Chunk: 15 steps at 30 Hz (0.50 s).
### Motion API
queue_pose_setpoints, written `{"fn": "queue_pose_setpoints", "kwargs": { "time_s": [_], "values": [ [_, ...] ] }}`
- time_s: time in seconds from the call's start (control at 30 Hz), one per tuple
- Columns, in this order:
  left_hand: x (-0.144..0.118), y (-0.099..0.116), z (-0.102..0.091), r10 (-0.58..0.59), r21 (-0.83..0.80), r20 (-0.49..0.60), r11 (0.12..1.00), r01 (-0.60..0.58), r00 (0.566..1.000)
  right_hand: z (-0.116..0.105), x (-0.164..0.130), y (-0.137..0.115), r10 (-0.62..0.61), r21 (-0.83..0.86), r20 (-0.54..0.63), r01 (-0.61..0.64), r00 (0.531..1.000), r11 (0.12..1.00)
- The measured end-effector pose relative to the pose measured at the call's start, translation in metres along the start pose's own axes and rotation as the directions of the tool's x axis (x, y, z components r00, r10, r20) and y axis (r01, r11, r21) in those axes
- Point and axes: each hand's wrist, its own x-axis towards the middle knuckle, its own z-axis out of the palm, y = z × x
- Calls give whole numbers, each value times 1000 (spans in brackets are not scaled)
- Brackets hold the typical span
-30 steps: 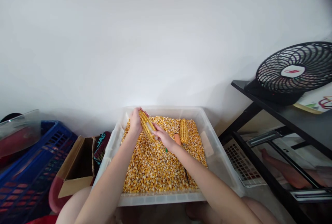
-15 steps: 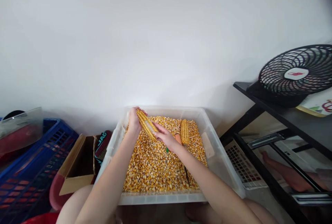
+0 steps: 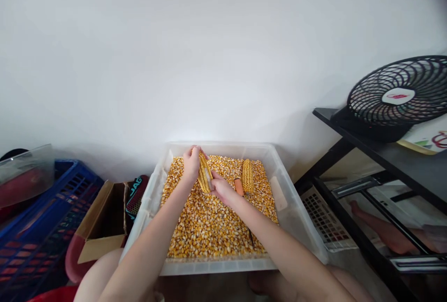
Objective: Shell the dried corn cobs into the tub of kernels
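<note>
Corn cob: we have the corn cob (image 3: 204, 174) over the middle-back of the tub (image 3: 216, 267), above the loose kernels (image 3: 209, 232), tilted, a pale bare strip down its right side.
Left hand: the left hand (image 3: 192, 163) wraps the upper end; fingers closed round it, some hidden behind.
Right hand: we see the right hand (image 3: 223, 190) pinching the lower end from the right, thumb on the near face; far fingers partly hidden.
Weight: light, we judge; easy in one hand.
Stiffness: hard core, no bend expected; the rows look dry and firm.
Slip: smooth kernels, but we expect the bumpy rows to give grip; rows beside the bare strip probably come loose most easily.
Best hold: we'd take the full-rowed upper end firmly and leave the bare strip to the thumb.
Second cob: the second cob (image 3: 247, 176) lies on the kernels at right, beside an orange handle (image 3: 239, 187); right forearm crosses just below, so we'd mind it there.
Edges: rim rises above the kernels all round; back rim near the wall (image 3: 209, 59), front rim near the knees.
Room: open air above the tub; most sideways room over the kernels toward us. Fan (image 3: 398, 94) well apart, right.
</note>
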Motion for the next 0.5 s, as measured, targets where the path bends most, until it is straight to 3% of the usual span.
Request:
{"fn": "queue_pose_setpoints", "kwargs": {
  "time_s": [0.13, 0.2, 0.4, 0.5],
  "values": [
    [8, -1, -7, -40, -67, -50, 997, 36, 998, -1, 1, -4, -6, 26, 38, 5, 999, 1000],
    [11, -1, -8, -66, -113, -41, 992, 62, 997, -1, 1, -9, -65, 1, 19, 65, 998, 998],
    [0, -2, 4, -213, -200, 169, 949, 245, 962, 3, -3, -24, -341, -190, 41, 342, 939, 920],
    [-9, -5, 13, -226, -224, 178, 938, 263, 958, 2, -4, -23, -455, -328, -8, 428, 890, 842]
  ]
}}
